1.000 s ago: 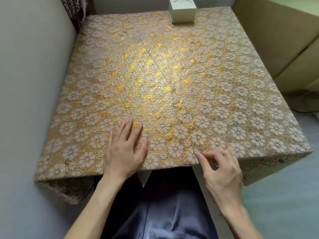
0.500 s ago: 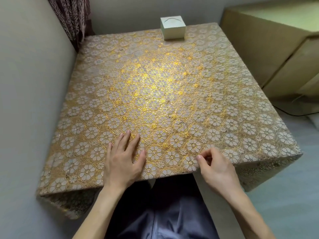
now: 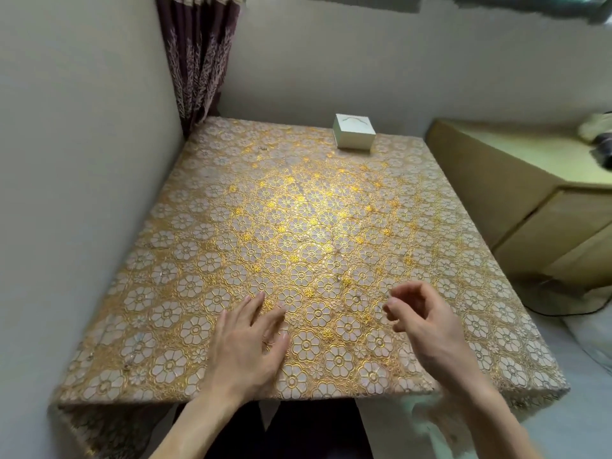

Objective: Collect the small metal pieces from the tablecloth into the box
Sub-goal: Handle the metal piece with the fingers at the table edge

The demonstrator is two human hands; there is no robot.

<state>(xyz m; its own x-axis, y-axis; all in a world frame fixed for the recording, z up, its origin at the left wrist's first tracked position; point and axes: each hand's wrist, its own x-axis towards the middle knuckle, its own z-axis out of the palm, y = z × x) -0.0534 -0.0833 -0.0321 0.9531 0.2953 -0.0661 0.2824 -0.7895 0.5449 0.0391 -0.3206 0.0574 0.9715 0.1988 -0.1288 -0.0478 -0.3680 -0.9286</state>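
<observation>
A gold flower-patterned tablecloth covers the table. A small white box with its lid on stands at the far edge. Tiny pale metal pieces are barely visible on the cloth, one near the far left and a few around the middle front. My left hand rests flat on the cloth near the front edge, fingers spread. My right hand hovers just above the cloth to the right, fingers loosely curled and thumb apart from them. I see nothing between them.
A grey wall runs tight along the table's left side, with a dark curtain in the far corner. A low beige cabinet stands to the right. My lap is under the front edge.
My head tilted up, so the table and box sit lower in view. My right hand left the front edge and rose over the cloth, its pinch loosened. My left hand moved slightly forward.
</observation>
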